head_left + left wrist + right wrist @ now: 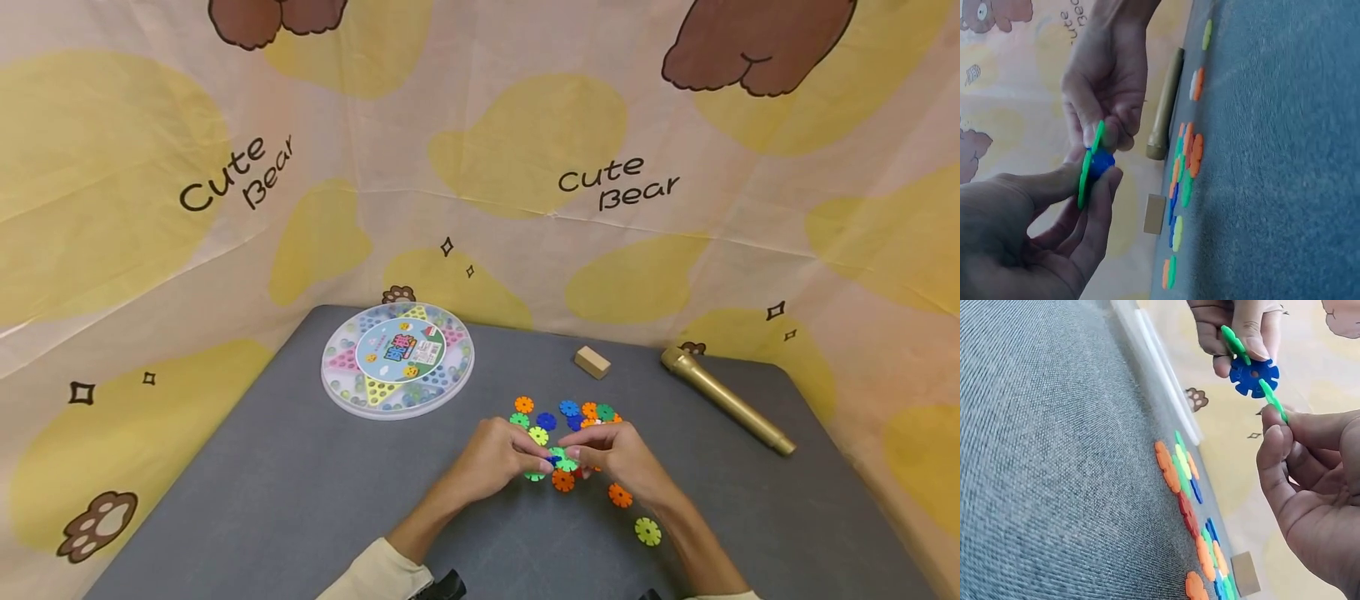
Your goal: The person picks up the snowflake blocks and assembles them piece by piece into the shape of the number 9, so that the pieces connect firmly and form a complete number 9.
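Note:
Both hands hold a small group of notched plastic discs above the table. My left hand (491,460) pinches a blue disc (1246,381), which has a green disc (1234,344) standing across its rim beside the thumb. Between thumb and fingertips, my right hand (626,458) pinches a second green disc (1274,401) that meets another part of the blue rim. Whether that second one is fully slotted in, I cannot tell. In the left wrist view the green discs (1087,172) appear nearly edge-on, with the blue partly hidden.
Several loose discs lie beneath and beyond the hands, including an orange one (563,481) and a yellow-green one (648,532). A round marble game board (348,392) lies back left. Farther back are a wooden block (592,362) and a gold tube (727,400). Patterned cloth (495,167) hangs behind the table.

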The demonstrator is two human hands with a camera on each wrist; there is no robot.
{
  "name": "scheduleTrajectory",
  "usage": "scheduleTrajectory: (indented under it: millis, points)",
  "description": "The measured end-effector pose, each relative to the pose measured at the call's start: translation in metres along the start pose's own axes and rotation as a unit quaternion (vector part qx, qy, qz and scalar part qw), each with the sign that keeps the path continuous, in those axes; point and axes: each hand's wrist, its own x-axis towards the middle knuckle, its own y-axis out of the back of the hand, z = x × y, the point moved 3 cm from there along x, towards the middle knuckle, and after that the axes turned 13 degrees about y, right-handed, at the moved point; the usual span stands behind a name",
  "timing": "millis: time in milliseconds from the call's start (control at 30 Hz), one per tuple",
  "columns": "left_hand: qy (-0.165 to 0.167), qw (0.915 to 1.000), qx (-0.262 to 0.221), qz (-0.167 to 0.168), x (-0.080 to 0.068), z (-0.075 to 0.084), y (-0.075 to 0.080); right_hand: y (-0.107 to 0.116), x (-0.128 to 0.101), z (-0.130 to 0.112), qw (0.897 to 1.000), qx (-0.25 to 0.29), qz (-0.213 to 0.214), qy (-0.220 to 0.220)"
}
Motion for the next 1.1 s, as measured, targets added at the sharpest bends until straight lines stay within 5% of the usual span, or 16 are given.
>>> scheduleTrajectory:
  millis: [467, 867, 1100]
  points:
    - [0.022, 0.9992, -0.031, 0.014, 0.0028, -0.0048, 0.0008, 0.0046, -0.0018, 0.0000, 0.999, 0.025, 0.000, -0.019]
    - [0.060, 0.9965, -0.046, -0.034, 0.0011, -0.0092, -0.0029, 0.0035, -0.0019, 0.0024, 0.999, 0.029, -0.038, 0.005]
    - [0.052, 0.9969, -0.044, -0.040, 0.0018, -0.0091, -0.0059, -0.0003, -0.0016, -0.0003, 0.997, 0.050, -0.065, 0.016]
